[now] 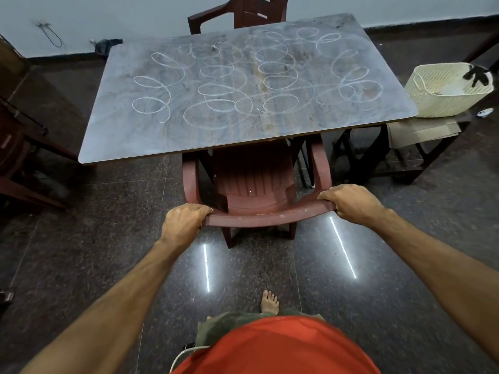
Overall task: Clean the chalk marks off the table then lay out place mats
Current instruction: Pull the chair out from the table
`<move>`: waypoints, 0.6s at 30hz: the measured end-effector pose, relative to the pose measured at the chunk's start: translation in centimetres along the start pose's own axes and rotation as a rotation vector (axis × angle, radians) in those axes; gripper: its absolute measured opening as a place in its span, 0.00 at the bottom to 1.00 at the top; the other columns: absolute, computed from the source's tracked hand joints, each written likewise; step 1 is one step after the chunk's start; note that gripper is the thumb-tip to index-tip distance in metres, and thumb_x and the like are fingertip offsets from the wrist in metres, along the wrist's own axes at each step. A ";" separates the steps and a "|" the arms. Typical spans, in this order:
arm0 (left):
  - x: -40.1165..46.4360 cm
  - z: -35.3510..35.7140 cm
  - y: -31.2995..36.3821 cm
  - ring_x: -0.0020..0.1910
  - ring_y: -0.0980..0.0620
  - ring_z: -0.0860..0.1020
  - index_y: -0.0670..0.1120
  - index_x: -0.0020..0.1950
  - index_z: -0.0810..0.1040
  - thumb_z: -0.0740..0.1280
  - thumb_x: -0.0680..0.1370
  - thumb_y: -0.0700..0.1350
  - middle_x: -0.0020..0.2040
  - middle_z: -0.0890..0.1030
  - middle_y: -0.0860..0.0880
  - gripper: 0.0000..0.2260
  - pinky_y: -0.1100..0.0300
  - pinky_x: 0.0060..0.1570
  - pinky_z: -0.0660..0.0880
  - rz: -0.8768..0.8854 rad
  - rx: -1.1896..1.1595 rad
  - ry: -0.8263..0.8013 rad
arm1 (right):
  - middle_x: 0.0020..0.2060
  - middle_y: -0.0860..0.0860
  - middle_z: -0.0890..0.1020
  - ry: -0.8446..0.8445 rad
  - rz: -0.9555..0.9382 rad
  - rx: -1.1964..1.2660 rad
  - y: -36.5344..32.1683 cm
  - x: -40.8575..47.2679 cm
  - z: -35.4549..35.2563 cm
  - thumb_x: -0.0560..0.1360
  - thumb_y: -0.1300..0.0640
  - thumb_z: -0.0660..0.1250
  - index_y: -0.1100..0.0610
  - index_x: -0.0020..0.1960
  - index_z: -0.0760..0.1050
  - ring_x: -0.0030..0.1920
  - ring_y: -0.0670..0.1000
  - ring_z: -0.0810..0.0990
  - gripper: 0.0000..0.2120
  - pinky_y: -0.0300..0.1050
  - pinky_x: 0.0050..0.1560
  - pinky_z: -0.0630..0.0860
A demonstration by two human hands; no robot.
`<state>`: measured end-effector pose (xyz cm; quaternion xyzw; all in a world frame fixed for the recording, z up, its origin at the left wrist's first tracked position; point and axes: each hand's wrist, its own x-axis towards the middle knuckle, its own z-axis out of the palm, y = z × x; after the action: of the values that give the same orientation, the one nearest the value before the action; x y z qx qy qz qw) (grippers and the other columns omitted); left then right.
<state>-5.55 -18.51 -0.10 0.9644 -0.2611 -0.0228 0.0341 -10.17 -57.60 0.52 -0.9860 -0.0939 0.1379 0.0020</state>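
table (129, 141): grey, covered in looping white chalk marks (216, 87) | hands: left (183, 220), right (348, 202) both grip chair-back (264, 215)

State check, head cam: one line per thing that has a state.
table: top covered in chalk loops, not wiped, no place mats on it
near chair: pushed partly under the table, backrest gripped at both ends
left hand: grips the backrest's left end
right hand: grips the backrest's right end
far chair: upright behind the table
basket: upright, open top
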 end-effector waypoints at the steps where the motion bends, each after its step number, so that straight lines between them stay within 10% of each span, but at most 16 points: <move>1: 0.0 0.1 0.1 0.45 0.44 0.85 0.45 0.52 0.85 0.76 0.64 0.31 0.47 0.86 0.47 0.19 0.51 0.40 0.81 -0.002 -0.005 -0.005 | 0.57 0.45 0.82 -0.005 -0.005 -0.011 0.1 0.0 -0.1 0.76 0.60 0.66 0.46 0.64 0.77 0.57 0.50 0.81 0.18 0.50 0.53 0.78; 18: -0.4 1.0 0.3 0.43 0.44 0.84 0.44 0.49 0.85 0.77 0.60 0.29 0.44 0.86 0.48 0.21 0.51 0.44 0.81 -0.009 -0.075 0.101 | 0.59 0.44 0.81 -0.015 -0.039 -0.049 0.3 -0.1 -0.3 0.78 0.58 0.66 0.46 0.65 0.75 0.58 0.50 0.80 0.17 0.48 0.52 0.77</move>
<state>-6.06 -18.63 -1.04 0.9636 -0.2536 0.0158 0.0831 -10.13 -57.89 0.83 -0.9826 -0.1166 0.1430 -0.0199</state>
